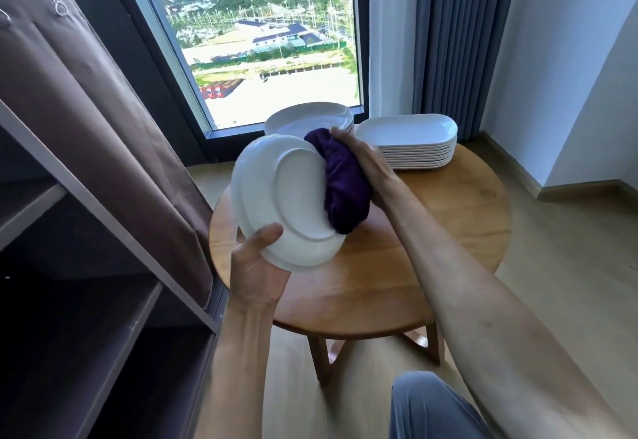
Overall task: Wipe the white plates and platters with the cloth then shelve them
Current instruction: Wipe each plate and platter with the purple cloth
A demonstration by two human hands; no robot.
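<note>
Leftmost, a brown fabric-covered shelf unit (86,266), front flap drawn back over dark open compartments. Beside it, at centre left, the left hand (257,267), palm up, thumb curled over the near rim of a white oval plate (279,193) and gripping it from below. Plate held tilted, underside and foot ring toward the camera, above the near left part of a round wooden table (431,266). Against the plate's right edge, a bunched purple cloth (345,183), pressed on by the right hand (366,162); fingers bent round the cloth and clutching it, fingertips mostly hidden behind the fabric. Behind the held plate, on the far side of the table, a stack of white oval plates (303,117), partly hidden by plate and cloth. To its right, just beside it, a stack of white rectangular platters (411,143) with rounded corners, near the table's far right edge. Beyond the table, a tall window (255,41) with a view of buildings and green hills; right of it, a grey-blue curtain (459,41) hanging to the floor, then a white wall. At lower right, a knee in grey-blue cloth (431,407) beside the right forearm.
</note>
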